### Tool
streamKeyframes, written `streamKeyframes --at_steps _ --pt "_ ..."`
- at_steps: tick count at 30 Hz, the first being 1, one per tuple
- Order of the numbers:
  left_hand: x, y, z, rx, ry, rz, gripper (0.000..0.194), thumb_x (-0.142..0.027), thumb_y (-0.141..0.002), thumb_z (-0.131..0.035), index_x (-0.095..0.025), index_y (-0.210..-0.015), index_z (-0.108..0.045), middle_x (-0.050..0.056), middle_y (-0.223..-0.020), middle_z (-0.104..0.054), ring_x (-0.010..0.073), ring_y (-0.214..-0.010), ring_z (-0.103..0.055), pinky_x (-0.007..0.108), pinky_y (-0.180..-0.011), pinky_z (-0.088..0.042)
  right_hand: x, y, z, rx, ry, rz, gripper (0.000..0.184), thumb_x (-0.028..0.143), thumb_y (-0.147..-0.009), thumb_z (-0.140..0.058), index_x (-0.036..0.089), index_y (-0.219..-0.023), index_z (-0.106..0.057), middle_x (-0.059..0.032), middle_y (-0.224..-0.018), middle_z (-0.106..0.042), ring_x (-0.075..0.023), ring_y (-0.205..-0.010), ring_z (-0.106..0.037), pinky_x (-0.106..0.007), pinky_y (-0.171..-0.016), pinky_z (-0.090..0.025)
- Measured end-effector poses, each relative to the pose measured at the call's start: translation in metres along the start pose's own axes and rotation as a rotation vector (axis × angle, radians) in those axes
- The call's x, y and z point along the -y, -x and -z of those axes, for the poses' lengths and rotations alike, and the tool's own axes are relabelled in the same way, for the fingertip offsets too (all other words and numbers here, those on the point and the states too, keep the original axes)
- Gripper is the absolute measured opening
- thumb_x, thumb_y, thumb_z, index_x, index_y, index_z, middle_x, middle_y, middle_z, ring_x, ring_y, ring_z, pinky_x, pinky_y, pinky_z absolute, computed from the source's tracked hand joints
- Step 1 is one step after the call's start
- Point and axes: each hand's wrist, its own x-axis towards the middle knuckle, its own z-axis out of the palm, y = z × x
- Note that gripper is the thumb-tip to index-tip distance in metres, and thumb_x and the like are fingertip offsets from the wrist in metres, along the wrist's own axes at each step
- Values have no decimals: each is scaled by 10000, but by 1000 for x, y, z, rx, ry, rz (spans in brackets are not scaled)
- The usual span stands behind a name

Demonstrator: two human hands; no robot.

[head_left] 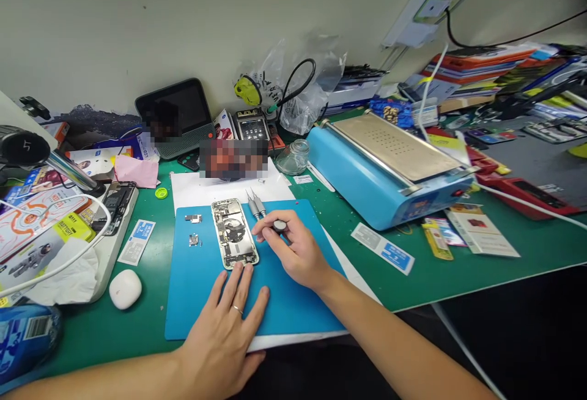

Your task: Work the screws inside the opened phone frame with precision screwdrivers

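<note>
An opened phone [235,235] with bare internal parts lies on the blue mat [293,302]. My left hand [224,320] rests with fingers spread, fingertips at the phone's lower edge; a ring is on one finger. My right hand [293,244], just right of the phone, is closed around a small screwdriver [280,226]; its round end cap shows, while its tip is hidden. Tweezers [255,203] lie between the phone's upper part and my right hand. Left of the phone sit a small circuit board piece [193,219] and a second small part [195,240].
A blue machine with a metal plate [358,174] stands at the right. A glass jar [293,158] and white paper [188,189] lie beyond the mat. At the left are a white rounded case [125,289], a lamp stand [77,170] and a looping white cable [109,222].
</note>
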Motion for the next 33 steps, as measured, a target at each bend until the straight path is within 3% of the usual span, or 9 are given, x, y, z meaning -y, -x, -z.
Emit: streamKeyframes --at_steps 6,10,15,21,25,30,33 --pt "0 -1 2 14 14 -4 837 -589 -987 -458 -162 -1622 -120 246 -1662 2 428 -1544 -51 577 -1218 -81 0 -1 3 5 68 -8 184 261 -1011 -498 292 -1183 -554 -3 -979 -718 -135 -857 -675 -285 -773 -560" --pt "-1 -1 3 17 9 -2 827 -587 -989 -457 -157 -1618 -135 250 -1661 -21 423 -1545 -47 574 -1219 -83 2 -3 7 -32 153 -32 155 289 -1003 -511 278 -1137 -589 -15 -987 -721 -158 -912 -684 -295 -803 -556" --pt "-3 -1 4 11 -3 -4 818 -582 -989 -460 -142 -1610 -162 265 -1655 -55 429 -1543 -48 572 -1217 -69 4 -5 10 -61 216 -107 152 376 -990 -531 252 -1041 -604 -42 -976 -714 -179 -853 -680 -287 -676 -551" --pt "-4 -1 2 5 -22 -7 827 -576 -984 -477 -126 -1605 -167 272 -1651 -78 433 -1541 -64 557 -1223 -49 -4 -7 10 -72 267 -135 337 410 -975 -559 275 -1283 -539 -42 -971 -720 -179 -816 -707 -312 -714 -584" --pt "-4 -2 3 4 -20 -6 840 -581 -969 -503 -117 -1595 -186 287 -1646 -79 439 -1540 -41 556 -1220 -32 -5 -7 12 -92 273 -164 442 393 -961 -577 286 -1375 -467 -40 -981 -714 -172 -803 -712 -275 -626 -578" --pt "-5 -3 7 44 -22 -13 857 -556 -942 -566 -92 -1574 -221 292 -1642 -103 451 -1536 -58 544 -1221 -39 -1 -5 16 -98 408 -98 447 284 -903 -612 252 -1338 -511 -60 -1014 -723 -155 -703 -667 -243 -496 -511" --pt "-4 -3 10 71 -3 -26 846 -544 -951 -546 -80 -1575 -212 289 -1641 -113 457 -1530 -106 547 -1218 -57 2 -3 15 -153 360 -112 443 267 -884 -640 251 -1311 -523 -52 -953 -720 -151 -654 -648 -244 -465 -500"
